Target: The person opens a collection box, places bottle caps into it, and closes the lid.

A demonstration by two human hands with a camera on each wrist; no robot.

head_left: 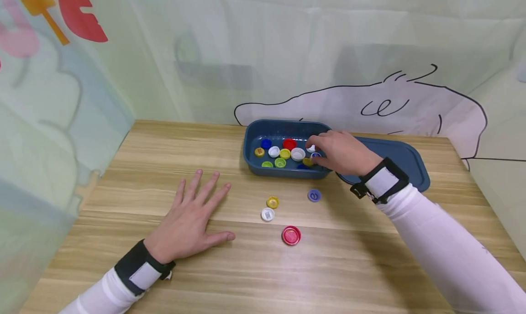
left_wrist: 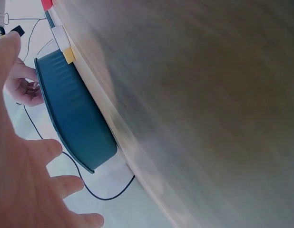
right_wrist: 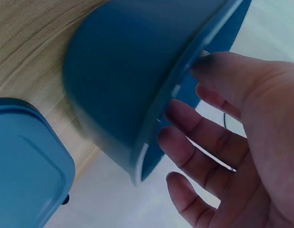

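My right hand [head_left: 345,152] reaches over the right end of a dark blue plastic box [head_left: 263,171], thumb and fingers apart and loosely bent. Close to its fingertips, inside the box, lie a white bottle cap [head_left: 311,148] and other caps; the right wrist view shows the fingers at the rim, nothing visibly pinched. Several more caps lie in the box, among them a red cap [head_left: 289,143] and a larger white cap [head_left: 297,154]. With fingers spread, my left hand [head_left: 191,220] is at the table's left side, touching no cap.
On the table [head_left: 230,286] in front of the box are a yellow cap [head_left: 273,202], a white cap [head_left: 268,214], a purple cap [head_left: 314,195] and a red cap [head_left: 291,235]. The blue lid [head_left: 404,163] lies right of the box. A printed cloth [head_left: 287,54] hangs behind.
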